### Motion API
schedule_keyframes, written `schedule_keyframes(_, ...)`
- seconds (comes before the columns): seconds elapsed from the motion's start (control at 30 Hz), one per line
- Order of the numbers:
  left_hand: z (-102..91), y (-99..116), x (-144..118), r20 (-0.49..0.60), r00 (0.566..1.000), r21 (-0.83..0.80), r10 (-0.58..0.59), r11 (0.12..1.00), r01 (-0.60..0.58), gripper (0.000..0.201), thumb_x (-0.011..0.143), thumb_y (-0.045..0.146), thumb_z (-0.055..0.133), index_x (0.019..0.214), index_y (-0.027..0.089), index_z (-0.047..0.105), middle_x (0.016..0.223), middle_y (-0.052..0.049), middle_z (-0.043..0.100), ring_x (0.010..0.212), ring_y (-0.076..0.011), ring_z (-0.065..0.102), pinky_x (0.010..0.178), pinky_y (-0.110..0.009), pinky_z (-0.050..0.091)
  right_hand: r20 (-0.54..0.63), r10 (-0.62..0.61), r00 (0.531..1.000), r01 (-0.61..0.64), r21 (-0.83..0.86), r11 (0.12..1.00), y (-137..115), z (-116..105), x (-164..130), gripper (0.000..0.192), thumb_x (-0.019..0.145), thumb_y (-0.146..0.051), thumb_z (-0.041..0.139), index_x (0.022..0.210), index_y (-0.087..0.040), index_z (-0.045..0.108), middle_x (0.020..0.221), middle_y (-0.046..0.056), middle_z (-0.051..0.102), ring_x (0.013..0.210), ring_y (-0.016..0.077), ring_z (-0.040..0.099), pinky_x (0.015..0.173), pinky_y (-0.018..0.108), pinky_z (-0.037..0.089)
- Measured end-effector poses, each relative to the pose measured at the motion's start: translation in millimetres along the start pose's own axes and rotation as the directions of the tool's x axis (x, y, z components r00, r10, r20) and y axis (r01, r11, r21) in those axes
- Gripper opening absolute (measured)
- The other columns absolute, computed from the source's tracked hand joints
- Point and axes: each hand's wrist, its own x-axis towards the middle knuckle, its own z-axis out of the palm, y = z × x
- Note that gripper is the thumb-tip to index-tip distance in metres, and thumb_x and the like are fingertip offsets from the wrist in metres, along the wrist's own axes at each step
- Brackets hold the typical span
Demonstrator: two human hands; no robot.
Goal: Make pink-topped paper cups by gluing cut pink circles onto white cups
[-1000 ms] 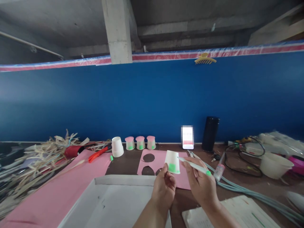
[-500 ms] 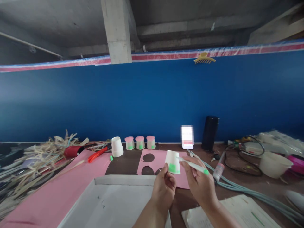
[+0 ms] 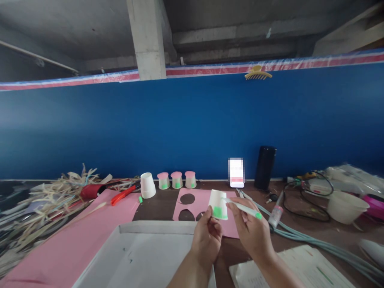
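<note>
Paper cup [image 3: 218, 203]: upside down, held above the table [image 3: 162, 208] in left hand [image 3: 207, 236], fingers closed on its lower rim. Marker [image 3: 241, 208]: pinched in right hand [image 3: 250, 230]; long axis slanted, tip leftward, touching cup's right side.
</note>
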Motion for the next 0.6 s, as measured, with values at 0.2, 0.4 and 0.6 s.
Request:
schedule_keyframes(0.2, -0.9, 0.5, 0.9, 0.007, 1.0, -0.007, -0.009, 1.0, 0.009, 0.012, 0.076, 0.01, 0.067, 0.084, 0.012, 0.058, 0.062, 0.004, 0.051, 0.044, -0.0017, 0.049, 0.039, -0.012, 0.042, 0.006, 0.018, 1.0, -0.018, -0.001, 1.0, 0.5, 0.6, -1.2, 0.015, 0.089, -0.026, 0.05, 0.099, -0.021, 0.06, 0.096, 0.006, 0.064, 0.093, 0.021, 0.059, 0.083, 0.035, 0.046)
schedule_keyframes(0.4, 0.0, 1.2, 0.9, 0.012, 1.0, -0.011, 0.0, 1.0, 0.0, 0.013, 0.076, 0.01, 0.067, 0.085, 0.011, 0.058, 0.064, 0.003, 0.054, 0.044, -0.0016, 0.049, 0.038, -0.012, 0.042, 0.005, 0.012, 1.0, -0.012, 0.012, 1.0, -0.2, 0.4, 0.0, 0.014, 0.089, -0.025, 0.05, 0.098, -0.021, 0.06, 0.096, 0.006, 0.063, 0.092, 0.0211, 0.059, 0.083, 0.035, 0.046)
schedule_keyframes(0.6, 1.3, 2.6, 0.1, 0.0, 1.0, -0.022, -0.007, 1.0, 0.007, 0.012, 0.075, 0.009, 0.067, 0.083, 0.011, 0.058, 0.063, 0.002, 0.054, 0.044, -0.002, 0.049, 0.038, -0.012, 0.042, 0.0, 0.015, 1.0, -0.015, -0.011, 1.0, -1.1, -0.7, 1.2, 0.014, 0.089, -0.026, 0.05, 0.097, -0.02, 0.06, 0.094, 0.006, 0.063, 0.091, 0.0211, 0.059, 0.082, 0.034, 0.046)
